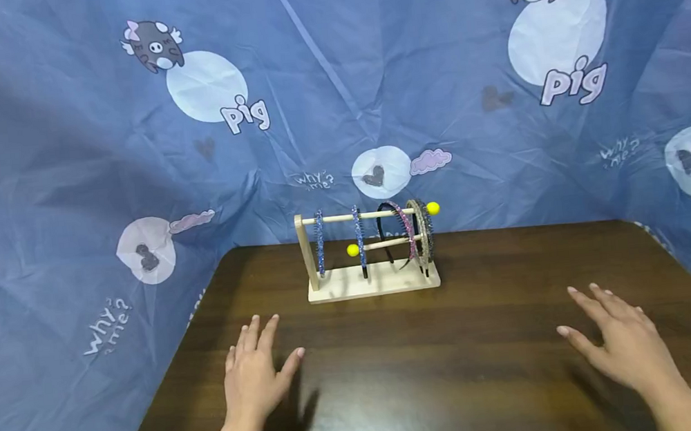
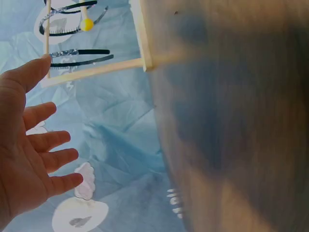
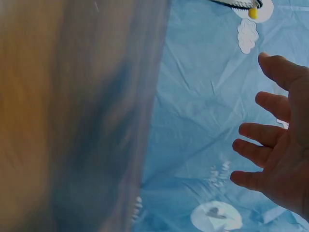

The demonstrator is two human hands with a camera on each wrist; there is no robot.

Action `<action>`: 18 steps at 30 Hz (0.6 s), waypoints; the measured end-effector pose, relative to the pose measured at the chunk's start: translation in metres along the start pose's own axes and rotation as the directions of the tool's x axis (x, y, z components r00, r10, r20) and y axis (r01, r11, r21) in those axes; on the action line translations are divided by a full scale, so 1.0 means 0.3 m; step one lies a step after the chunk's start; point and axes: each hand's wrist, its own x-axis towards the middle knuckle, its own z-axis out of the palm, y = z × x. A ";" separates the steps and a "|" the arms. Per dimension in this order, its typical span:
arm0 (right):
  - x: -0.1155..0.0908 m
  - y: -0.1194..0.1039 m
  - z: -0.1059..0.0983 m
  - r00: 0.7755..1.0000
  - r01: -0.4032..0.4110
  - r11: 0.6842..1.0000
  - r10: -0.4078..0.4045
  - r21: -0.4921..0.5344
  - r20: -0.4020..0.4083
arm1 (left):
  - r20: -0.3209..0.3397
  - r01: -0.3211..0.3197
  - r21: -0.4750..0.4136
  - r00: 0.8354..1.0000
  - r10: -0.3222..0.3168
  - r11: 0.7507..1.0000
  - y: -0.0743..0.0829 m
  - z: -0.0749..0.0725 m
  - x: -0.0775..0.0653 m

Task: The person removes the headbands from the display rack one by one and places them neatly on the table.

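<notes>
A wooden headband rack (image 1: 343, 286) stands toward the back of the table, with two horizontal rods tipped by yellow balls. Two blue glittery headbands (image 1: 359, 231) hang apart on its left and middle. A pink headband (image 1: 409, 231), a beige headband (image 1: 422, 236) and a dark one crowd together at the right end. My left hand (image 1: 252, 380) hovers in front and left of the rack, fingers spread, holding nothing. Farther off, to the right, my right hand (image 1: 629, 344) is held over the table, its fingers also extended and bare of any object.
The dark brown wooden table (image 1: 434, 353) carries the rack. Behind it and along both sides hangs a blue cloth (image 1: 306, 129) printed with pigs, hearts and lettering. In the left wrist view the rack's upright (image 2: 101, 72) shows beyond the thumb.
</notes>
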 end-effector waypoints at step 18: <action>0.070 -0.112 0.127 1.000 -0.004 0.946 0.007 0.325 -0.008 | -0.016 0.066 -0.335 0.997 -0.076 0.940 0.016 0.091 0.065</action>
